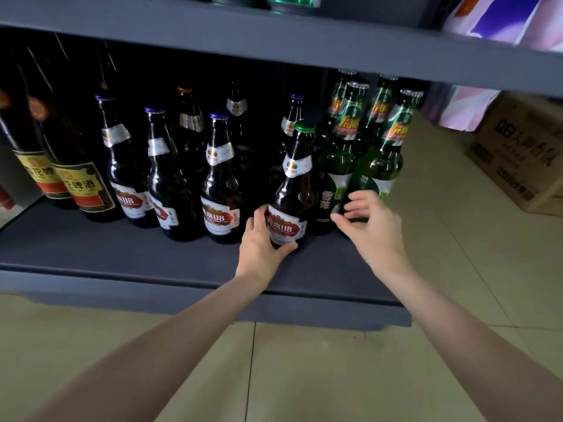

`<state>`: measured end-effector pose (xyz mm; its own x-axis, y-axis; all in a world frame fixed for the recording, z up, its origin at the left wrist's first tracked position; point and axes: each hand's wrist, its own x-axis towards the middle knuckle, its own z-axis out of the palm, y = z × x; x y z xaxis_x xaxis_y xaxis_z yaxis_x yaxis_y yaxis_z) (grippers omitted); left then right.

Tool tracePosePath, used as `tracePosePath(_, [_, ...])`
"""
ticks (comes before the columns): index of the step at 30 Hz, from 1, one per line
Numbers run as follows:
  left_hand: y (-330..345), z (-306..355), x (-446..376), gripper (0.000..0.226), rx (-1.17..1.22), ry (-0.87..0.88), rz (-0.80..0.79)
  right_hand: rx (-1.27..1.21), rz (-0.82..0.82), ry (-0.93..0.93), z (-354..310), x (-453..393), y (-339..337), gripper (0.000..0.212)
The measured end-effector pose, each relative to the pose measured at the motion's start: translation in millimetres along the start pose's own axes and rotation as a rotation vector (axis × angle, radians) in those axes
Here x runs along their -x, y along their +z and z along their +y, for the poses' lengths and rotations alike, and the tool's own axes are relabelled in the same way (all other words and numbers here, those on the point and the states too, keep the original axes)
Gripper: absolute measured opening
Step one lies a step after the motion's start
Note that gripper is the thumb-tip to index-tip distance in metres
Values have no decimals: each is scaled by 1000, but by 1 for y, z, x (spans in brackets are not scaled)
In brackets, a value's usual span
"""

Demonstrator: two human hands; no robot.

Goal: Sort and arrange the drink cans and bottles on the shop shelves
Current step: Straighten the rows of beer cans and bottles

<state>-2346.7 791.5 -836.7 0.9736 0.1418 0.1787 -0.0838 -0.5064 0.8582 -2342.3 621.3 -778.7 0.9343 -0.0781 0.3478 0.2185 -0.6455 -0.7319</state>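
A dark U8 beer bottle with a green cap (294, 190) stands on the grey bottom shelf (152, 254), and my left hand (262, 239) grips its lower body around the red and white label. My right hand (371, 220) hovers just right of it with fingers spread and relaxed, in front of the green bottles (377, 153), holding nothing. More U8 bottles with blue caps (221, 181) stand in rows to the left.
Dark bottles with yellow and red labels (79, 181) fill the shelf's left end. The upper shelf board (274, 41) hangs low overhead, with green cans (289, 1) on it. A cardboard box (518, 153) sits on the tiled floor at right.
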Motion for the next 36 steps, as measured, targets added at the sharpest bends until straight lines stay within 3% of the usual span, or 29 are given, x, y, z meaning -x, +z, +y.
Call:
tracePosePath(3, [9,6,-2,80,2,-41,79,37,128,105,25,5,-8,37])
tracePosePath(5, [15,11,-5,78,24,-72,133,82,157,177,39,7,-9,46])
tracePosePath(8, [24,16,-9,76,39,-117,207,100,110,309,51,8,-5,74])
tracePosePath(11, [34,16,-13,79,33,-143,270,18,51,395,58,6,11,85])
tracePosePath(22, [61,14,-24,84,55,-220,452,81,345,450,71,-6,53,58])
tracePosePath(31, [62,12,-35,84,25,-216,403,191,328,386,77,-3,58,56])
tracePosePath(36, [45,8,-24,76,7,-173,259,137,317,376,72,3,52,50])
